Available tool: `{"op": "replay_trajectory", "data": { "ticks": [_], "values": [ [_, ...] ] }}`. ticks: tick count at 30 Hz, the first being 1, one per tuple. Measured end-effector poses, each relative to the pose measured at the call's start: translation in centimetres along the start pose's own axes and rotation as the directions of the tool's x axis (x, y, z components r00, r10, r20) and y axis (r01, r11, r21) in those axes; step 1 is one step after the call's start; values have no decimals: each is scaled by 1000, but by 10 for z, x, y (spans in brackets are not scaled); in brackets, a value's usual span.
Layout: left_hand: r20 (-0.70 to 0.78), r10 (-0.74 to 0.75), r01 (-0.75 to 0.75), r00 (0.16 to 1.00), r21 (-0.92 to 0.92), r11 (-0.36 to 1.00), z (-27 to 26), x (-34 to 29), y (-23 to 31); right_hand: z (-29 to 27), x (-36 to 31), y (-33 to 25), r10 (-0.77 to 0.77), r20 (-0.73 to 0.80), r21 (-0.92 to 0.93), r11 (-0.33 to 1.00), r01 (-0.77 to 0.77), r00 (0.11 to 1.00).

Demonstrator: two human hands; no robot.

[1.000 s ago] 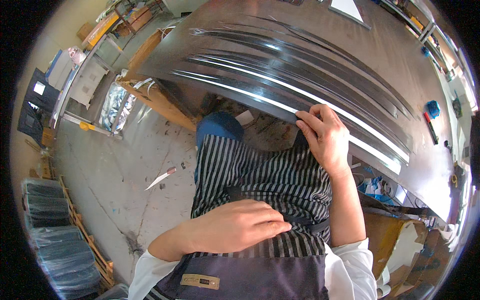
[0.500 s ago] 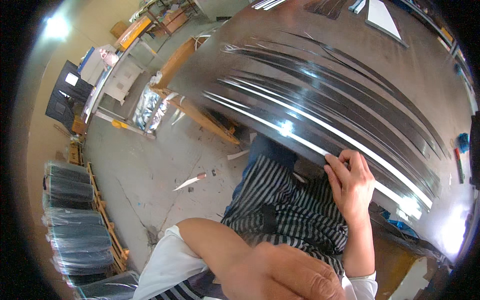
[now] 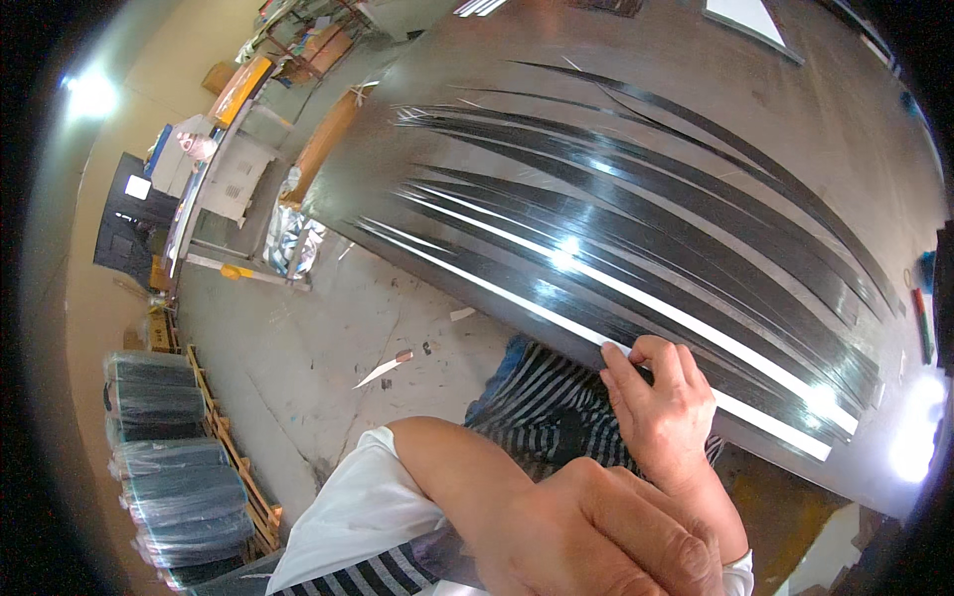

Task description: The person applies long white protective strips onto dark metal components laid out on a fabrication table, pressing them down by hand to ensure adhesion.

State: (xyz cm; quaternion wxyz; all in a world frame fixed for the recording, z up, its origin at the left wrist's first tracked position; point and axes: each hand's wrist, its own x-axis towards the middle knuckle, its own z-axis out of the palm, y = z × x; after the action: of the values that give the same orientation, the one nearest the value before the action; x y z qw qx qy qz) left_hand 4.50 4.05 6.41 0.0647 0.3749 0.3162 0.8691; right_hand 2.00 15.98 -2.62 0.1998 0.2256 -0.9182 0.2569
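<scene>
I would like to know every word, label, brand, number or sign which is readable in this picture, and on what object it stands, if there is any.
No text can be read for certain.
Pale box, upper left: faint marks, too small to read.
Brown box, lower and farther left: dark marks, too small and blurred.
White strip at the right hand: no writing visible.

1. Tabletop (image 3: 646, 55), far side: bare stretch between black strips (image 3: 696, 179) and white panel (image 3: 747, 18); passable.
2. Black strips: low, flat, spread across the middle.
3. Right hand (image 3: 656, 402): occupies near edge, at nearest white strip (image 3: 775, 426).
4. Left hand (image 3: 616, 531): in front of right forearm (image 3: 717, 507); obstructs.
</scene>
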Motion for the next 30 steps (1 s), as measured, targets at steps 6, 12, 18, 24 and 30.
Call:
{"op": "replay_trajectory", "data": {
  "ticks": [6,12,18,24,30],
  "values": [
    [171,226,-222,959,-40,974,-23,24,-21,1,0,0,-22,9,-18,1000,22,1000],
    [300,379,-479,875,424,769,-30,8,-15,4,-4,-2,-43,15,-89,995,44,999],
    [124,370,-348,921,689,636,-27,0,31,4,-1,-5,-48,-15,-130,990,46,999],
    [350,31,-247,936,594,765,-82,-14,70,4,0,-9,-43,-35,-115,993,39,998],
    [379,-304,-59,874,704,708,-121,-74,43,8,-5,-6,-107,-167,-140,987,84,980]
  ]
}}
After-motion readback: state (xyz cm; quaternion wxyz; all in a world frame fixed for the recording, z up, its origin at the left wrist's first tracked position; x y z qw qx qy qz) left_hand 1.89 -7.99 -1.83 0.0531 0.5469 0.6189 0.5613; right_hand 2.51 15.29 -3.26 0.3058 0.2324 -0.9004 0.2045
